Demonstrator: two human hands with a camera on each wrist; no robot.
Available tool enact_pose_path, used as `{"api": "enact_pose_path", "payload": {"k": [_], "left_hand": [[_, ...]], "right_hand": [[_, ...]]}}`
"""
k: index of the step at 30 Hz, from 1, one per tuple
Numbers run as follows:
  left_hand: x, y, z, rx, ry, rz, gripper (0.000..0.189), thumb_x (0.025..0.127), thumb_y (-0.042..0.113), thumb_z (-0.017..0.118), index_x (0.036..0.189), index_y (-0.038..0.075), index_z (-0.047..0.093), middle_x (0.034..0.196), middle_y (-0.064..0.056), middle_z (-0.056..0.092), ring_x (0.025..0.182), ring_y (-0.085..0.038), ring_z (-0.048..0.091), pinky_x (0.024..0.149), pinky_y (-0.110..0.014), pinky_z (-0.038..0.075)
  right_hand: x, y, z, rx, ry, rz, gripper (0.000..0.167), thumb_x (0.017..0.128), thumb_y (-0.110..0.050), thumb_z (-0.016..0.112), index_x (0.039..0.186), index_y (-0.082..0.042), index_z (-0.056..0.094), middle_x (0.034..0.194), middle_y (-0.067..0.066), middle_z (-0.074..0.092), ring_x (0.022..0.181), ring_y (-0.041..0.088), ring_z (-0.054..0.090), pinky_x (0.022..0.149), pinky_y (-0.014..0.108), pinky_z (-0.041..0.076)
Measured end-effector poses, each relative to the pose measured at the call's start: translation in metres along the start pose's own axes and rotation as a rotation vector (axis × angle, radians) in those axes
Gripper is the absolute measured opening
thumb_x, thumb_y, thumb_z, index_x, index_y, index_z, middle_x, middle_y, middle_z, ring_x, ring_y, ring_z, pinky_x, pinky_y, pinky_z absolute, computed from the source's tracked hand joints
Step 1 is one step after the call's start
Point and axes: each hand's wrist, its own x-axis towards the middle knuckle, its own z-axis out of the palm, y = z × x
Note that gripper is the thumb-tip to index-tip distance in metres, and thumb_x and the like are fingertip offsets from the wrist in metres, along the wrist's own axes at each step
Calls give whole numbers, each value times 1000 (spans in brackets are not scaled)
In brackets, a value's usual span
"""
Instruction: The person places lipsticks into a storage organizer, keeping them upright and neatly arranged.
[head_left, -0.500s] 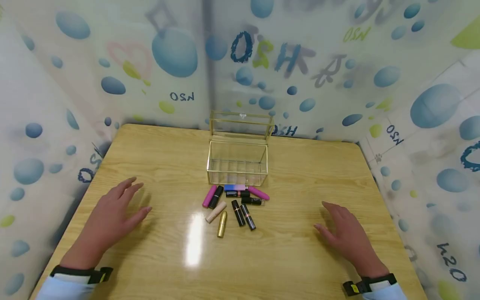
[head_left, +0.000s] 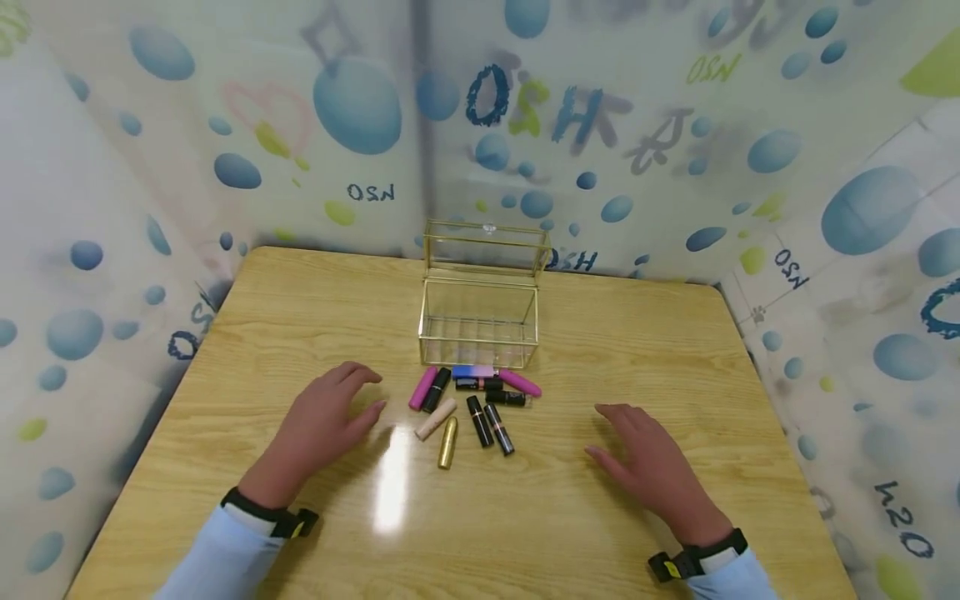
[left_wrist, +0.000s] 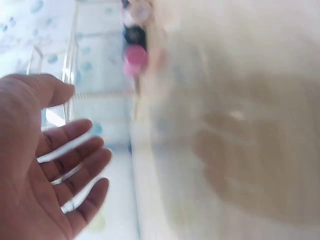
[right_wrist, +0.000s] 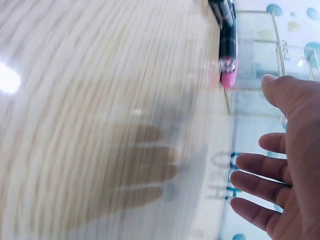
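Note:
My left hand hovers over the table left of a cluster of lipsticks, its fingers relaxed and holding nothing. On the other side my right hand is held over the table, fingers loosely spread and bare. Between them lie a gold lipstick, a beige lipstick, magenta tubes such as the one on the left, a blue-to-pink tube and several black lipsticks. Behind them stands a clear box with gold edges, its lid raised, with dividers inside. The left wrist view is blurred.
The wooden table reaches back to a patterned curtain with blue dots and letters, which also hangs along both sides. A bright light reflection lies on the tabletop left of the gold lipstick.
Both hands have moved inward toward the lipsticks, the left hand farther than the right. The lipsticks and the box stay in place, with a slight shift of the head view.

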Motion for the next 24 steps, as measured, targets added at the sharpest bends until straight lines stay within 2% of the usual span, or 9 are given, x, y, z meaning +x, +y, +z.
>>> {"api": "enact_pose_path", "payload": {"k": [3,6,8,10,12,16,24], "left_hand": [[23,10,12,-29,-41,-59,31,103,28,78,124,6,74,123,-12,72,103,-32,74,84,-55,62],[44,19,24,-63,-77,-152,31,105,33,74,121,6,77,118,-9,74,100,-29,75,81,-52,63],[55,23,29,-77,-94,-213,34,104,36,73,118,6,78,114,-9,77,99,-28,75,81,-52,63],[63,25,34,-73,-112,-270,37,103,41,74,115,6,79,108,-8,77,92,-26,73,78,-51,62],[67,25,37,-57,-126,-311,39,102,44,76,111,6,79,101,-7,75,84,-24,70,72,-49,60],[70,25,41,-27,-140,-342,39,102,48,78,102,9,78,92,-3,71,73,-21,63,62,-43,54],[71,28,42,-39,-169,-337,19,100,29,73,95,11,74,80,-1,67,64,-20,58,55,-38,47]], "right_hand": [[3,-5,2,-9,-10,-25,60,100,-35,85,146,-3,64,135,14,70,125,38,68,103,62,56],[5,-8,4,-16,-25,-30,60,100,-36,85,146,-4,64,134,13,70,124,37,69,103,60,57],[5,-9,4,-20,-34,-25,60,100,-37,85,146,-5,64,133,12,70,124,36,69,102,60,57],[5,-10,4,-21,-41,-22,59,100,-38,84,145,-5,64,133,12,70,123,36,69,102,60,57],[4,-11,5,-23,-44,-17,60,100,-39,85,145,-5,64,133,13,70,123,36,69,103,60,57],[4,-12,5,-32,-45,-17,60,99,-39,85,144,-5,65,132,13,71,123,36,69,102,60,57],[4,-13,6,-37,-29,-34,58,98,-38,87,140,-4,65,129,13,71,120,35,70,99,59,59]]}}
